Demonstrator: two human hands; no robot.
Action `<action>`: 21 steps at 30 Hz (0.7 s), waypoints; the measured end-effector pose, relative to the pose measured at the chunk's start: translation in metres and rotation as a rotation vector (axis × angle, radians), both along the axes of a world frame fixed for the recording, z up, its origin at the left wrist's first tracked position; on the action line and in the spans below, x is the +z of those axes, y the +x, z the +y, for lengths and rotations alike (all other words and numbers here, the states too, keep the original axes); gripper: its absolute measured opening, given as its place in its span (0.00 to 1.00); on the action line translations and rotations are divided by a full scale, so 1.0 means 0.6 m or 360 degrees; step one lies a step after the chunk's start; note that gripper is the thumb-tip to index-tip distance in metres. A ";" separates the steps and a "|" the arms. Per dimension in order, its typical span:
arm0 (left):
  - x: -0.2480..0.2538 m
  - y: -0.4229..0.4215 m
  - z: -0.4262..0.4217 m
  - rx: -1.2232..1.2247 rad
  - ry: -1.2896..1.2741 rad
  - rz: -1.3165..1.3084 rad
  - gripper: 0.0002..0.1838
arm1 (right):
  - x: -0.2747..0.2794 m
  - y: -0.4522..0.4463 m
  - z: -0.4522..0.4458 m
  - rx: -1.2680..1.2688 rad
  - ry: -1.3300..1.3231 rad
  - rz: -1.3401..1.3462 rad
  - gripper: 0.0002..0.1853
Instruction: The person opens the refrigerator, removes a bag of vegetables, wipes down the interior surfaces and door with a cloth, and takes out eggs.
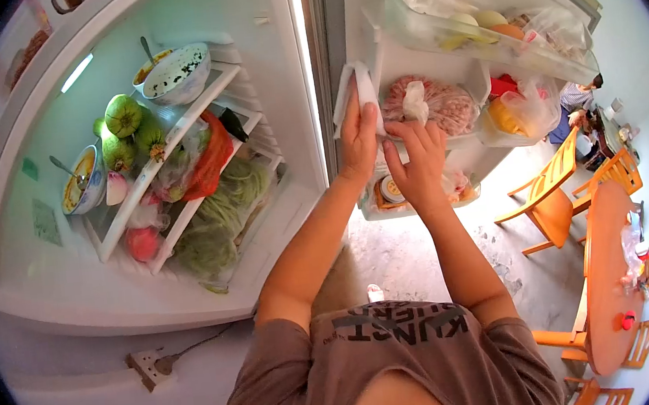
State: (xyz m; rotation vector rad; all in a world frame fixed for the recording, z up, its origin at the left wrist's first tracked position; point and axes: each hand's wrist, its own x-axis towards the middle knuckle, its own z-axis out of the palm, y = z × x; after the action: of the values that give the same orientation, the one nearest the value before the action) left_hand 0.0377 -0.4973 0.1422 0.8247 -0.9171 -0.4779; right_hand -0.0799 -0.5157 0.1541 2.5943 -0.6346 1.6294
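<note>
My left hand (360, 139) is closed around a folded white cloth (367, 97), pressed against the inner edge of the open refrigerator door (425, 65). Just to its right, my right hand (419, 157) is open, fingers stretched out, at the front of the middle door shelf. Its fingertips are by a knotted clear bag of pinkish pieces (441, 107); whether they touch it I cannot tell. Below my hands, the lowest door shelf (412, 209) holds a jar (391, 190) with a light lid.
Left, the lit fridge holds bowls with spoons (183, 73), green fruit (124, 117) and bagged green vegetables (210, 238). The upper door shelf (481, 32) carries round fruit and bags. Right stand wooden chairs (551, 210) and a table (609, 315); a person (580, 92) sits far back.
</note>
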 end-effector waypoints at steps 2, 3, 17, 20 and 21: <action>0.021 0.011 -0.019 0.0064 -0.0147 -0.0260 0.30 | 0.011 0.004 0.000 -0.0007 0.0037 0.0017 0.15; 0.032 0.017 -0.030 0.0130 -0.0298 -0.0523 0.31 | 0.014 0.005 -0.001 -0.0011 0.0072 0.0030 0.15; -0.027 0.038 -0.032 0.0551 -0.0136 -0.1068 0.27 | 0.009 0.001 -0.009 0.0084 0.0030 0.0008 0.15; -0.075 0.033 -0.017 0.0496 -0.0036 -0.0975 0.26 | 0.006 0.001 -0.011 0.0116 0.0026 0.0016 0.14; -0.086 0.029 -0.010 0.0429 0.0048 -0.0906 0.26 | 0.004 0.002 -0.011 0.0089 0.0025 -0.0001 0.13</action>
State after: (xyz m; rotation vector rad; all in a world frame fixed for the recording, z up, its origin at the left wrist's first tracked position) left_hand 0.0548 -0.5030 0.0905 1.1208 -1.2962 -0.0121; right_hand -0.0788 -0.5223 0.1566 2.6459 -0.5827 1.6471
